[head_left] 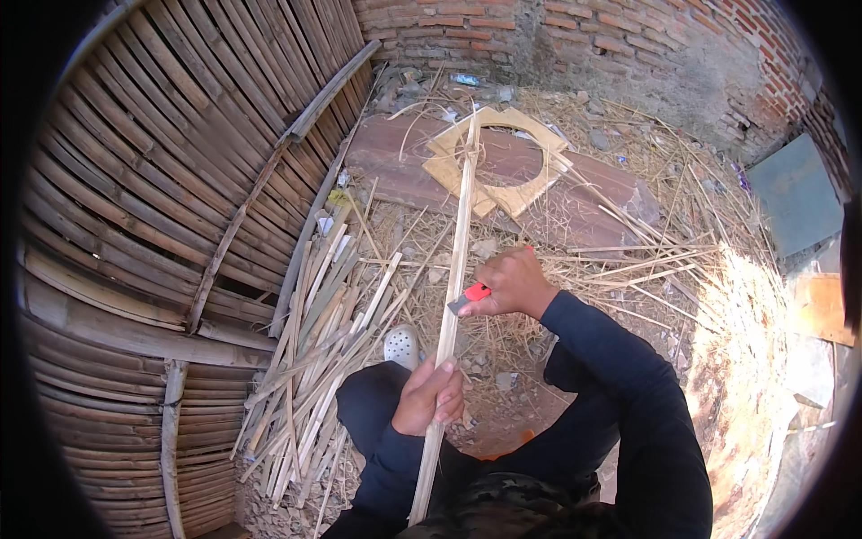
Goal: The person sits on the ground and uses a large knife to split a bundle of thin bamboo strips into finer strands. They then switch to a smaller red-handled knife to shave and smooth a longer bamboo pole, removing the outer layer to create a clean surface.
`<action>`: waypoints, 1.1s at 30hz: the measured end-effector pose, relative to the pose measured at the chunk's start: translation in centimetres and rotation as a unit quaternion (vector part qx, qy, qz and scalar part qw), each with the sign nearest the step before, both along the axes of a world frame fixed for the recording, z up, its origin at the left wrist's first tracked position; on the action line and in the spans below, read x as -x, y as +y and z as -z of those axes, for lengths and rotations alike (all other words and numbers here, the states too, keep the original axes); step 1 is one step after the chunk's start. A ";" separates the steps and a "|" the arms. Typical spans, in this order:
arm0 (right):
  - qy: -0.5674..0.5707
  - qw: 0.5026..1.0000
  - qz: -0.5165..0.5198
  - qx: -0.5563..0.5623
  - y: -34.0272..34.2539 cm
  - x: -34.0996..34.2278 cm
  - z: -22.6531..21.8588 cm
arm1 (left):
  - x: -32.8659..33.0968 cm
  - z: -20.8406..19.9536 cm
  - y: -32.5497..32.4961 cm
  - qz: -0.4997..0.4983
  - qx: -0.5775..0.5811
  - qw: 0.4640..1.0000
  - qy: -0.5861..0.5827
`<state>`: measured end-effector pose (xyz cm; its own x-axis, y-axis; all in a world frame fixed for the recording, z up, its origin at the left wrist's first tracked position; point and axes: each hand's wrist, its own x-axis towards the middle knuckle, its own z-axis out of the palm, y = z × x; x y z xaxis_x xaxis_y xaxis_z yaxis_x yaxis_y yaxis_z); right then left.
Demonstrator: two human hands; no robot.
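A long pale bamboo strip runs from my lap away from me, its far end by a wooden board with a round hole. Fingers of my left hand are wrapped round the strip's near part. Farther along, my right hand is closed on a knife with a red handle. The knife's grey blade lies against the strip, and part of the handle is hidden in my fist.
Many split bamboo strips lie heaped at my left, beside a slatted bamboo wall. A brown panel lies under the holed board. Shavings and thin strips litter the right side. A brick wall closes the back. My white clog stands left of the strip.
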<state>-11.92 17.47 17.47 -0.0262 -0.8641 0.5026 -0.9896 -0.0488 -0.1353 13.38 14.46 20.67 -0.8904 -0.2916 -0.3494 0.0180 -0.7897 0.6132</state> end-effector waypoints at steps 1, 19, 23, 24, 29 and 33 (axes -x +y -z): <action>0.003 1.000 0.014 0.014 -0.3 0.7 0.0 | 0.0 0.0 0.1 0.016 0.004 1.000 0.002; -0.119 0.964 0.172 -0.164 0.3 2.0 -0.3 | -0.9 1.6 1.2 0.064 0.163 0.981 -0.080; -0.142 0.949 0.225 -0.171 0.5 5.6 -0.1 | -0.6 1.9 1.3 0.093 0.199 0.973 -0.074; -0.133 0.947 0.188 -0.223 0.5 3.6 -0.2 | -1.0 2.1 1.2 0.072 0.213 0.970 -0.090; -0.130 0.981 0.000 -0.142 3.5 -5.5 -0.9 | -0.8 1.4 0.1 0.033 0.225 0.969 -0.095; -0.079 0.989 -0.008 -0.123 3.2 -5.2 0.0 | -0.8 1.5 0.2 0.028 0.230 0.967 -0.107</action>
<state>-6.76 20.64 17.51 -0.0722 -0.9606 0.2685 -0.9546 -0.0114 -0.2975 14.20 14.65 19.15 -0.8306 -0.4138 -0.3727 -0.1832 -0.4290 0.8846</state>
